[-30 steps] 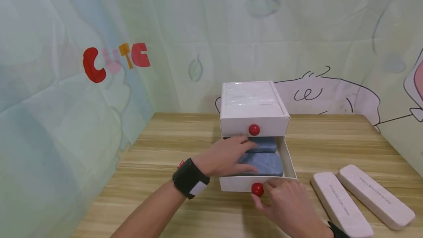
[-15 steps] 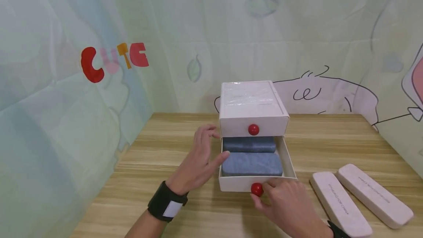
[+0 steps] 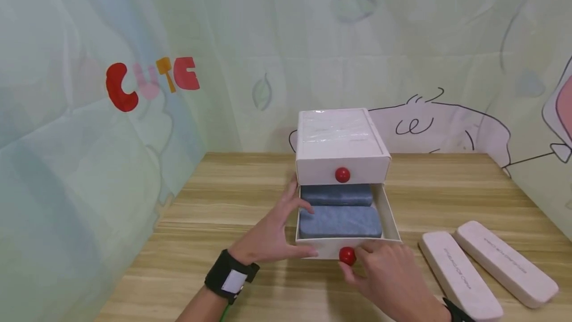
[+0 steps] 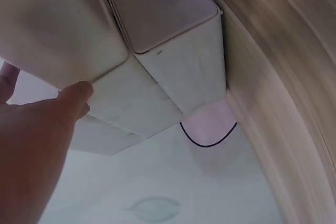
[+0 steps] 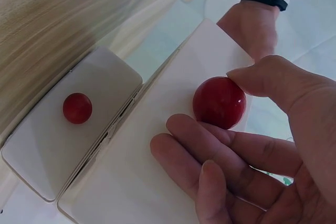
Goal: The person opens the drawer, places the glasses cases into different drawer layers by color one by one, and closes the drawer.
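A small white two-drawer box [image 3: 340,135] stands on the wooden table [image 3: 232,193]. Its lower drawer [image 3: 390,215] is pulled out and holds two blue-grey cases [image 3: 340,221] side by side. My right hand [image 3: 384,275] pinches the lower drawer's red knob [image 3: 347,256] between thumb and fingers, and the right wrist view shows that knob [image 5: 219,102] close up. My left hand [image 3: 272,235] rests with straight fingers against the drawer's left wall, thumb at its front corner. The upper drawer is closed, with its own red knob [image 3: 342,175].
Two long white cases [image 3: 484,268] lie on the table at the right, near the front edge. A pale green printed cloth [image 3: 111,88] hangs behind and to the left of the table, close to the box.
My left hand has come out of the drawer, off the blue-grey cases, and now lies against the drawer's left side. The right hand stays on the red knob.
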The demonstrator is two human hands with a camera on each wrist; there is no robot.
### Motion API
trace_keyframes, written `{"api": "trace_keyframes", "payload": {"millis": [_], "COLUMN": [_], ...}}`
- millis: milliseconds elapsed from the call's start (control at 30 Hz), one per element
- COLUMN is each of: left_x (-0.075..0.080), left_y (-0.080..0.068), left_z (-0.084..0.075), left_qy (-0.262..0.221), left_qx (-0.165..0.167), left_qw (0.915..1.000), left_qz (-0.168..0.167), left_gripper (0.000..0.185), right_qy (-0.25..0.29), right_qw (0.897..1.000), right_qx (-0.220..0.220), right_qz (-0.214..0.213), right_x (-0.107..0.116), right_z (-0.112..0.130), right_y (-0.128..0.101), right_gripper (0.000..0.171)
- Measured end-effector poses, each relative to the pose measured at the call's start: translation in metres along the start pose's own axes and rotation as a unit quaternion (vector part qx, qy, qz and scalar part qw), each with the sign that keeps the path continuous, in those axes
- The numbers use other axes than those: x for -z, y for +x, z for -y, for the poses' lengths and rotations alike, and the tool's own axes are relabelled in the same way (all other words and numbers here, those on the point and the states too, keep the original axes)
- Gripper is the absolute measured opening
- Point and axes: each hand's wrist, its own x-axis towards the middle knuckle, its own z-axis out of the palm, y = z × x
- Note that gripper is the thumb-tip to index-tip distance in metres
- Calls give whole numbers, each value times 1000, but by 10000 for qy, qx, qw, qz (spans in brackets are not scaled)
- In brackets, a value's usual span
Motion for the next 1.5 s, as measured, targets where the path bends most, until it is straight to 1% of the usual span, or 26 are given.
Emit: {"api": "trace_keyframes", "payload": {"millis": [100, 233, 333, 500, 633, 1000, 1133, 1233, 1367, 1500], "left_x": [-2, -4, -5, -6, -7, -6, -6, -6, -6, -5], "left_y": [2, 0, -1, -1, -2, -3, -2, -2, -3, -3], "left_z": [3, 4, 3, 3, 4, 3, 3, 3, 3, 3], "left_qy": [90, 203, 213, 234, 314, 267, 227, 249, 320, 347], "left_qx": [-135, -104, -143, -184, -117, 188, 255, 373, 531, 583], "left_qw": [9998, 9996, 9993, 9990, 9987, 9988, 9989, 9985, 9976, 9971], "left_qz": [-94, -192, -254, -335, -395, -360, -332, -303, -301, -341], "left_gripper": [52, 47, 46, 46, 46, 44, 47, 52, 59, 65], "right_qy": [-23, 111, 232, 311, 294, 206, 169, 147, 230, 317], "right_qw": [10000, 9996, 9990, 9992, 9996, 9997, 9997, 9998, 9996, 9988], "right_qx": [19, -101, -140, -86, 16, 80, 61, 38, -96, -239], "right_qz": [-54, 237, 365, 238, 35, -120, -142, -116, 114, 284], "right_x": [-1, 1, 3, 1, -1, -5, -6, -6, -6, -7], "right_z": [-1, 0, 1, 1, 0, -3, -4, -4, -5, -6], "right_y": [0, 1, 2, 3, 4, 7, 8, 9, 12, 14], "right_gripper": [37, 35, 34, 33, 32, 33, 34, 36, 37, 36]}}
